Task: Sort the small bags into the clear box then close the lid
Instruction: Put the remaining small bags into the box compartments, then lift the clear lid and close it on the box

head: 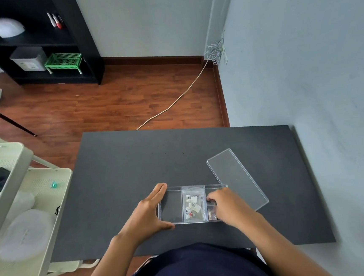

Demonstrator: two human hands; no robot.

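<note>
Bags look light, limp and slippery: right hand (pixel 224 204) pinches a small bag (pixel 212 212) by its top edge; left hand (pixel 149 211), spread open, braces the clear box (pixel 172 223).

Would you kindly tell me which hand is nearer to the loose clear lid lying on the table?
The right hand is nearer: it is in the clear box's right compartment, just left of the lid. The left hand rests against the box's far left end, with the whole box between it and the lid.
</note>
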